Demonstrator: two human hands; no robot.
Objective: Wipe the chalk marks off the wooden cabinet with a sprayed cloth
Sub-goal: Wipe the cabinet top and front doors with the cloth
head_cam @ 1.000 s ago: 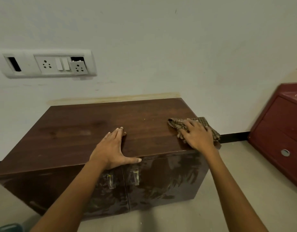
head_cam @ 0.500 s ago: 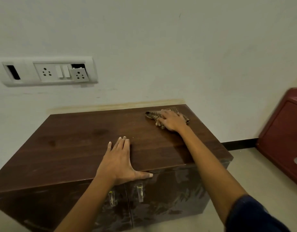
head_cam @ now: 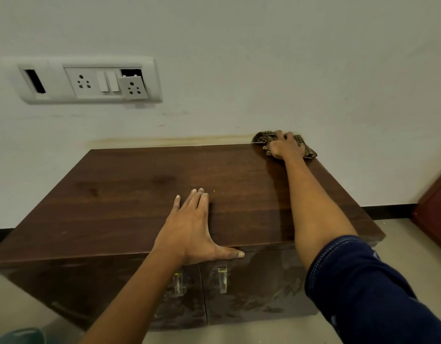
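Observation:
A dark wooden cabinet [head_cam: 130,199] with two glossy doors stands against the white wall. My right hand [head_cam: 285,146] presses a brown checked cloth [head_cam: 262,138] onto the cabinet top at its far right corner, close to the wall, with fingers curled into the fabric. A wet sheen runs along the top under my right forearm. My left hand [head_cam: 192,229] rests flat near the front edge, fingers straight and thumb stretched along the edge. No chalk marks stand out on the top.
A white socket and switch panel [head_cam: 85,80] with a loose socket plate hangs on the wall above left. A dark red cabinet [head_cam: 435,214] stands at the right edge. Two clear door handles [head_cam: 221,279] sit below my left hand. A teal object [head_cam: 18,336] shows at the bottom left.
My right hand has slid the cloth from the front right edge back across the top to the far right corner. My left hand has stayed in place.

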